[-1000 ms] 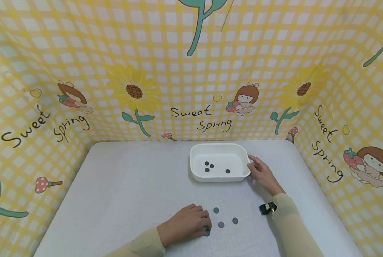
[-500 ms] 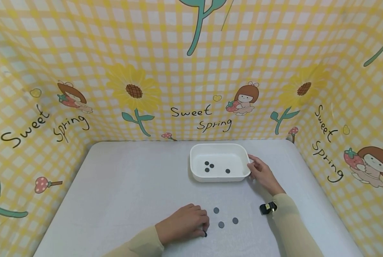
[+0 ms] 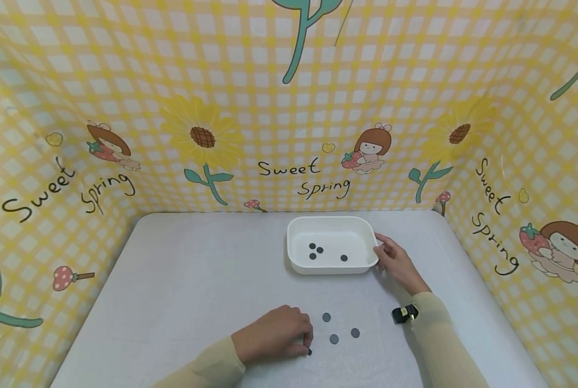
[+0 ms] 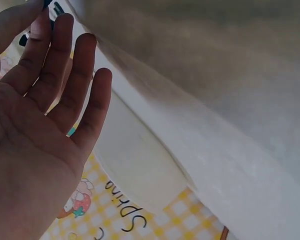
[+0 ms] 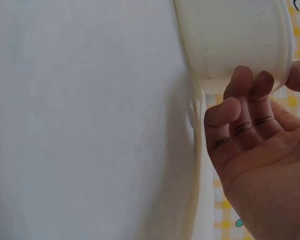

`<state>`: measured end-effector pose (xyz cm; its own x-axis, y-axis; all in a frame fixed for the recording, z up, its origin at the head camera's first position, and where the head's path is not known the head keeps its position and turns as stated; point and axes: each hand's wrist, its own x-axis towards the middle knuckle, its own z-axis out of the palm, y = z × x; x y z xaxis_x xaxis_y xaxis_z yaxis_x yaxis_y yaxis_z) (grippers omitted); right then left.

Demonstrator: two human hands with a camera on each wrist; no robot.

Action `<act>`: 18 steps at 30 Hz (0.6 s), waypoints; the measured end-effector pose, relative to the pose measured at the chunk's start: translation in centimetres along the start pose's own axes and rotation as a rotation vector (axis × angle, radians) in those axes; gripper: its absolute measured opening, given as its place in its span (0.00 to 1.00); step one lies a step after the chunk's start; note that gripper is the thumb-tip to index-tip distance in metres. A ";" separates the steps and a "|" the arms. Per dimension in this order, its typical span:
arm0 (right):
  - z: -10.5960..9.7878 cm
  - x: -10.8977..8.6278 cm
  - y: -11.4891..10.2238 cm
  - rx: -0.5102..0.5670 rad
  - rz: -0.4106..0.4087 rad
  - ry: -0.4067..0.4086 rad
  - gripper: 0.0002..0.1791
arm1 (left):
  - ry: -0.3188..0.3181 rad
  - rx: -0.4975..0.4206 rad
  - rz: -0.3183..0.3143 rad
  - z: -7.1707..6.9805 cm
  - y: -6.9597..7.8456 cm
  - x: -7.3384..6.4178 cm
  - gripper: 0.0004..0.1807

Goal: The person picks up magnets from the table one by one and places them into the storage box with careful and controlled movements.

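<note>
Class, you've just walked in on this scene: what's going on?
A person's left hand pinches a small dark disc low over the table; whether it touches is unclear. The right hand holds the right end of a white tub. Four discs lie inside; three more discs lie in front of it.

Left hand front-left of tub, thumb and index pinched, other fingers loosely extended. Right hand grips tub's right end, thumb at rim.
</note>
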<state>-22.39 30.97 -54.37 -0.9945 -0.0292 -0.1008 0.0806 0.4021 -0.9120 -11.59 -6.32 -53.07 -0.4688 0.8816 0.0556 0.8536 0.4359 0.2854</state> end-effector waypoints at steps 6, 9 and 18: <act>0.0 0.0 -0.1 0.017 0.001 -0.011 0.32 | 0.018 -0.136 -0.056 -0.2 -0.9 0.1 0.08; 0.0 -0.1 -0.2 0.023 0.001 -0.012 0.32 | 0.024 -0.188 -0.080 -0.3 -1.4 0.3 0.07; -0.1 0.1 0.2 0.017 0.007 -0.004 0.30 | 0.029 -0.269 -0.122 -1.6 -2.5 1.4 0.04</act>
<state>-22.45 31.14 -54.55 -0.9936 -0.0305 -0.1084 0.0883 0.3863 -0.9182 -14.68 -6.49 -52.17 -0.5736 0.8185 0.0312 0.7014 0.4712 0.5347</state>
